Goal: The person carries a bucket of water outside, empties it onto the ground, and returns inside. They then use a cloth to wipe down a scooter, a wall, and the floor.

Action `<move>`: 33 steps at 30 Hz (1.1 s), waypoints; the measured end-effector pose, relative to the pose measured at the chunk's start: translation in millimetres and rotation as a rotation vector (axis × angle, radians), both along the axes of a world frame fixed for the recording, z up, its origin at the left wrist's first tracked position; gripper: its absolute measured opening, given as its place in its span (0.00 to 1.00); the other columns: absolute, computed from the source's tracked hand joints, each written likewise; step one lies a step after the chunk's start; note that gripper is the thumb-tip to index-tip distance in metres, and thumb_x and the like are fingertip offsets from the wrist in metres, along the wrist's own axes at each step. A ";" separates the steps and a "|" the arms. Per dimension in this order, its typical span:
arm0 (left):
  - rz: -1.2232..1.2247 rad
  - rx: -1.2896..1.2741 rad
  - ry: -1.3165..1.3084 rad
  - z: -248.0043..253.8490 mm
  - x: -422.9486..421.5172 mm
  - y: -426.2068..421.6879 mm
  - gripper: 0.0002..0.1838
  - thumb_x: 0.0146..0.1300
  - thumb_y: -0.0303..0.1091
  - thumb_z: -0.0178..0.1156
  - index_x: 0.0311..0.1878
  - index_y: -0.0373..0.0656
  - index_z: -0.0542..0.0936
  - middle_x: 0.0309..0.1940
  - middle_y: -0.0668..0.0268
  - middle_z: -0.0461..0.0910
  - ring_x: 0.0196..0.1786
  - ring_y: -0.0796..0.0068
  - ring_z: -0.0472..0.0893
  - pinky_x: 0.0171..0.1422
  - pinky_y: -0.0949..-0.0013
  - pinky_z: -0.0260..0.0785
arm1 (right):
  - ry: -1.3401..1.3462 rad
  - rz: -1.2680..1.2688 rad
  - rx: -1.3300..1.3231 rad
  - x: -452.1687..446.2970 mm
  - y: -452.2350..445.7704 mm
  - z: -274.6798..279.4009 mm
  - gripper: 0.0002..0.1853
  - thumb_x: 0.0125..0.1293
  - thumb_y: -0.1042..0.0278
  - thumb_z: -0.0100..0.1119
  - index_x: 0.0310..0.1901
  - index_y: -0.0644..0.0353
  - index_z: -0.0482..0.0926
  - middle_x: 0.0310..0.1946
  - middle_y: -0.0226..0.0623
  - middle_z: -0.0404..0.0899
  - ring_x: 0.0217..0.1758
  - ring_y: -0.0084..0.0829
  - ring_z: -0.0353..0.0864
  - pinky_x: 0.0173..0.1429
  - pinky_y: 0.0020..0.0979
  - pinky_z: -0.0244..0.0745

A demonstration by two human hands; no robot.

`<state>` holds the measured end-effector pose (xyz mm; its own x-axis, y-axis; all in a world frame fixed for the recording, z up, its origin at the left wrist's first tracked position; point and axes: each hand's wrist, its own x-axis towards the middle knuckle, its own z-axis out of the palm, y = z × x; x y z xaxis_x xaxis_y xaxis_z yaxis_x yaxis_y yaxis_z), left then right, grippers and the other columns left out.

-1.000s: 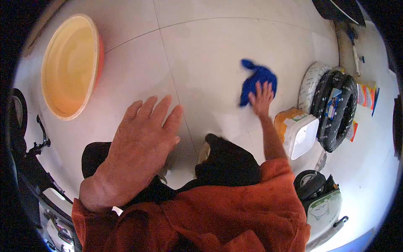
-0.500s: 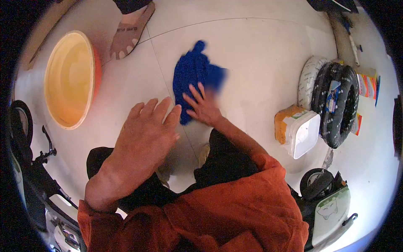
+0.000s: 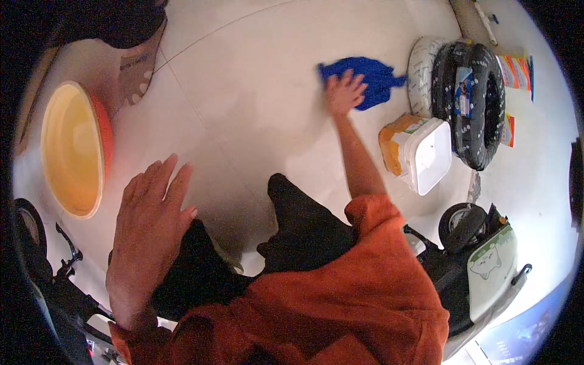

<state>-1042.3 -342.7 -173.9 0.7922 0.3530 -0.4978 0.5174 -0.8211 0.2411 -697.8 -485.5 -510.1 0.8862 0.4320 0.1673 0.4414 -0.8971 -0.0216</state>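
Note:
A dark blue cloth [image 3: 376, 80] lies spread on the pale tiled floor [image 3: 255, 103], close to the wrapped tires. My right hand [image 3: 345, 95] rests on its left part, fingers spread and palm down. Nearer to me on the left, my left hand [image 3: 149, 213] hangs above the floor and my knee. Its fingers are stretched out, and nothing is in it.
An orange basin [image 3: 104, 137] with a yellow inside stands at left, near another person's sandaled foot [image 3: 135, 79]. At right are a white square tub [image 3: 433, 157], black wrapped tires [image 3: 477, 103] and a white wrapped one [image 3: 421, 79]. Small wheeled vehicles [image 3: 486, 261] flank me.
My right hand has slid the blue cloth to the right across the floor, up to the tires. The left hand has shifted left and lower, and the view has turned somewhat.

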 end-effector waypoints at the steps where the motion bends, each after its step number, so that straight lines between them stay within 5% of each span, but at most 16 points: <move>1: -0.015 0.043 -0.014 1.7 -0.8 -2.8 0.28 0.51 0.33 0.59 0.57 0.41 0.64 0.57 0.56 0.64 0.60 0.57 0.63 0.64 0.58 0.53 | 0.007 0.184 -0.012 -39.0 -9.3 13.8 0.30 0.60 0.47 0.44 0.61 0.52 0.60 0.65 0.53 0.47 0.67 0.57 0.44 0.62 0.60 0.43; 5: -0.195 -0.010 0.061 -6.9 -8.5 -4.8 0.29 0.51 0.34 0.60 0.57 0.42 0.64 0.57 0.56 0.63 0.60 0.57 0.63 0.65 0.57 0.52 | 0.327 0.478 -0.134 -90.3 -92.8 49.2 0.34 0.60 0.43 0.45 0.62 0.55 0.57 0.65 0.54 0.43 0.67 0.57 0.41 0.63 0.59 0.40; 8: -0.288 -0.178 0.128 -30.7 -16.6 -2.4 0.29 0.50 0.34 0.60 0.57 0.42 0.64 0.57 0.56 0.63 0.60 0.57 0.63 0.64 0.55 0.52 | 0.152 0.177 0.001 -26.1 -129.1 17.9 0.36 0.59 0.39 0.42 0.64 0.54 0.54 0.65 0.56 0.42 0.67 0.57 0.41 0.62 0.59 0.41; 11: -0.303 0.042 0.214 -46.6 -14.8 -9.8 0.29 0.51 0.33 0.60 0.57 0.41 0.64 0.56 0.55 0.64 0.59 0.56 0.64 0.64 0.56 0.53 | 0.176 -0.177 0.058 59.8 -94.7 7.5 0.39 0.60 0.35 0.37 0.65 0.55 0.50 0.65 0.58 0.41 0.67 0.61 0.38 0.63 0.59 0.36; 15: -0.189 -0.425 0.079 -30.2 7.9 -10.5 0.27 0.52 0.32 0.59 0.57 0.40 0.65 0.54 0.54 0.66 0.57 0.55 0.65 0.62 0.59 0.56 | 0.154 -0.416 0.207 116.2 -16.7 -7.6 0.39 0.59 0.34 0.36 0.65 0.53 0.48 0.66 0.56 0.39 0.68 0.60 0.35 0.64 0.57 0.34; 17: -0.131 -0.545 0.063 -33.0 14.8 -10.7 0.26 0.53 0.32 0.58 0.56 0.40 0.65 0.54 0.53 0.67 0.57 0.55 0.66 0.61 0.60 0.58 | 0.116 -0.155 0.146 98.5 24.3 -2.1 0.37 0.58 0.36 0.39 0.64 0.51 0.53 0.66 0.52 0.43 0.68 0.57 0.37 0.64 0.56 0.35; 18: -0.167 -0.447 0.101 -41.6 13.2 -10.4 0.26 0.53 0.32 0.58 0.56 0.40 0.65 0.53 0.54 0.67 0.56 0.55 0.66 0.61 0.60 0.58 | 0.053 -0.062 0.005 77.5 46.5 -4.8 0.34 0.60 0.40 0.39 0.65 0.46 0.53 0.68 0.41 0.43 0.71 0.45 0.35 0.65 0.58 0.28; 19: -0.200 -0.350 0.142 -48.7 12.1 -10.6 0.26 0.53 0.32 0.58 0.56 0.40 0.65 0.53 0.54 0.68 0.56 0.56 0.66 0.60 0.61 0.59 | 0.076 0.121 0.112 46.0 56.0 11.1 0.30 0.61 0.43 0.37 0.62 0.48 0.60 0.67 0.42 0.45 0.70 0.44 0.38 0.66 0.58 0.32; 20: -0.199 -0.345 0.147 -53.7 12.6 -9.6 0.26 0.53 0.32 0.58 0.56 0.40 0.65 0.53 0.54 0.68 0.56 0.56 0.66 0.60 0.61 0.59 | -0.001 0.426 0.189 20.1 52.5 1.7 0.34 0.57 0.38 0.43 0.62 0.48 0.58 0.66 0.47 0.47 0.68 0.53 0.39 0.64 0.56 0.35; 26: -0.119 -0.439 0.175 -56.4 15.8 -3.4 0.25 0.58 0.36 0.54 0.59 0.45 0.64 0.56 0.57 0.66 0.58 0.56 0.65 0.63 0.61 0.56 | 0.546 1.039 0.023 -147.6 -81.7 63.2 0.30 0.56 0.45 0.51 0.60 0.40 0.62 0.66 0.34 0.50 0.68 0.42 0.46 0.67 0.51 0.37; 29: -0.115 -0.458 0.257 -58.7 6.8 -6.0 0.25 0.58 0.36 0.54 0.60 0.45 0.63 0.57 0.57 0.66 0.59 0.56 0.64 0.63 0.61 0.56 | 0.612 0.664 -0.098 -141.1 -179.4 64.2 0.29 0.56 0.50 0.53 0.60 0.45 0.62 0.63 0.40 0.54 0.65 0.46 0.51 0.66 0.51 0.38; 33: -0.137 -0.450 0.156 -51.4 -6.4 -9.5 0.25 0.54 0.32 0.57 0.56 0.42 0.66 0.51 0.56 0.70 0.54 0.55 0.69 0.58 0.61 0.61 | 0.463 0.063 -0.134 -171.6 -300.0 58.4 0.35 0.59 0.51 0.51 0.65 0.52 0.52 0.67 0.49 0.38 0.69 0.54 0.38 0.65 0.54 0.38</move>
